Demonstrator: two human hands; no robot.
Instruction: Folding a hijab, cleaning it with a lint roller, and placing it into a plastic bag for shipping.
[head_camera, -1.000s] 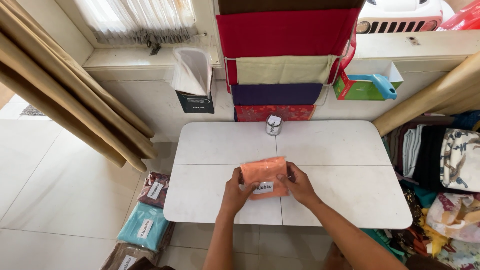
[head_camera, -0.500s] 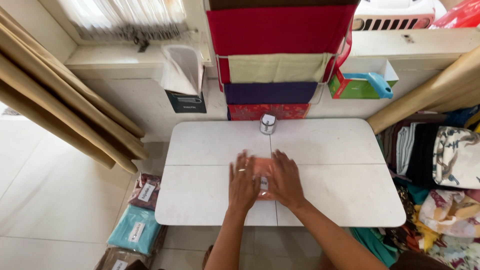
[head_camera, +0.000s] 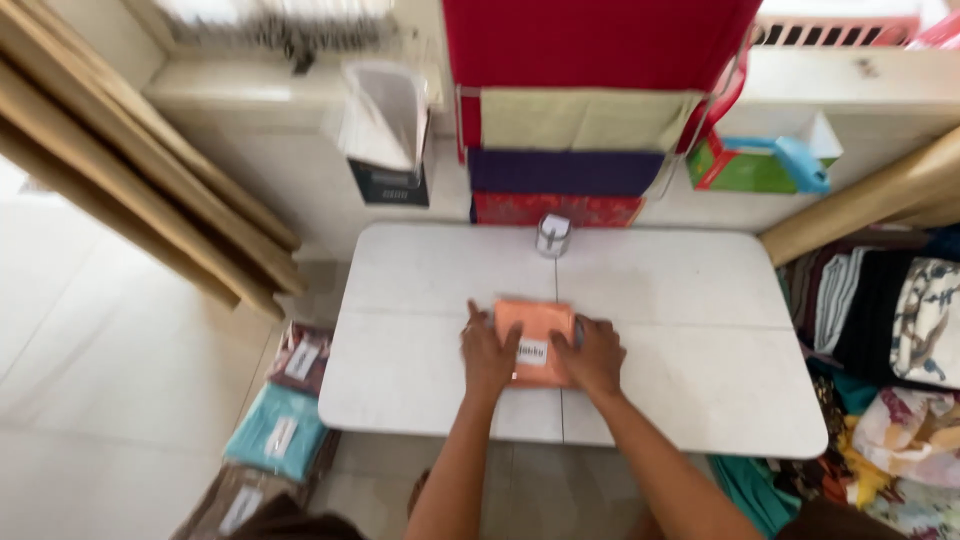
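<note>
A flat orange fabric packet (head_camera: 535, 330) with a small white label lies on the white folding table (head_camera: 680, 300), near the middle. My left hand (head_camera: 487, 350) rests on its left edge, fingers spread. My right hand (head_camera: 594, 355) rests on its right edge, palm down. Both hands press the packet flat against the tabletop, and neither lifts it.
A small tape dispenser (head_camera: 552, 235) stands at the table's far edge. Behind it hang folded fabrics in red (head_camera: 600, 40), cream, purple. Packed fabric packets (head_camera: 275, 435) lie on the floor at left. Piles of cloth (head_camera: 900, 330) crowd the right side. Cardboard rolls (head_camera: 150, 190) lean left.
A second ago I held the orange packet raised off the table. It now lies flat, with my hands moved out to its two sides.
</note>
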